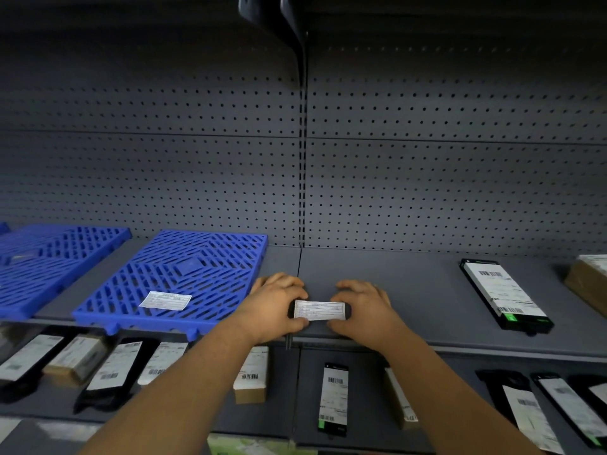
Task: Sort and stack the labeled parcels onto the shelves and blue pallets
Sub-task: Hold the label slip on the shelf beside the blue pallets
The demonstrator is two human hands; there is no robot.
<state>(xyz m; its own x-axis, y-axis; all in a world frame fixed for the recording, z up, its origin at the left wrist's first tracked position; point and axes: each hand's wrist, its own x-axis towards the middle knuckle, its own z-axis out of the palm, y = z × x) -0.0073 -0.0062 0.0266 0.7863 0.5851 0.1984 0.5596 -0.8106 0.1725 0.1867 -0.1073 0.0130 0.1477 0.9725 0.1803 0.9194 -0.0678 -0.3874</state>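
A small black parcel with a white label (319,311) lies on the grey shelf (410,290) near its front edge. My left hand (276,305) grips the parcel's left end and my right hand (364,307) grips its right end, fingers curled over it. Just left of my hands a blue pallet (184,277) rests on the shelf with a loose white label (165,300) on it. A second blue pallet (49,261) sits further left.
A black labeled parcel (505,295) and a brown box (588,280) lie on the same shelf at right. The lower shelf (295,405) holds several labeled black parcels and brown boxes. A perforated grey back panel (427,178) stands behind.
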